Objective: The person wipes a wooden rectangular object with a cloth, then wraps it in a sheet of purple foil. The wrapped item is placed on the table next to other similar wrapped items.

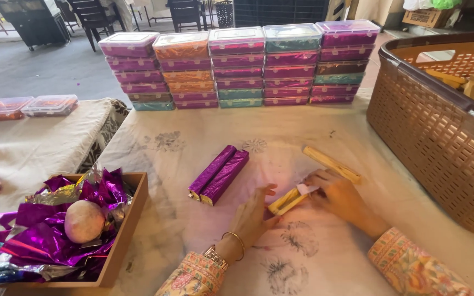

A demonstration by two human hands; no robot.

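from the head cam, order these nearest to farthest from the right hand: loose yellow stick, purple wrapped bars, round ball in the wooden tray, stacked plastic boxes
From the right hand:
1. Loose yellow stick, just above the hand.
2. Purple wrapped bars, to its left, mid-table.
3. Stacked plastic boxes, along the table's far edge.
4. Round ball, far left in the wooden tray.

A big table w/ a pale cloth [204, 230] that has grey flower prints. On it: stacks of clear boxes [240, 66] at the back, a brown basket [434, 131] on the right, 2 purple wrapped bars [219, 174] in the middle, a bare yellow stick [331, 163], a half-wrapped stick [289, 200] & a wood tray [130, 219] of shiny purple foil [45, 230] at left
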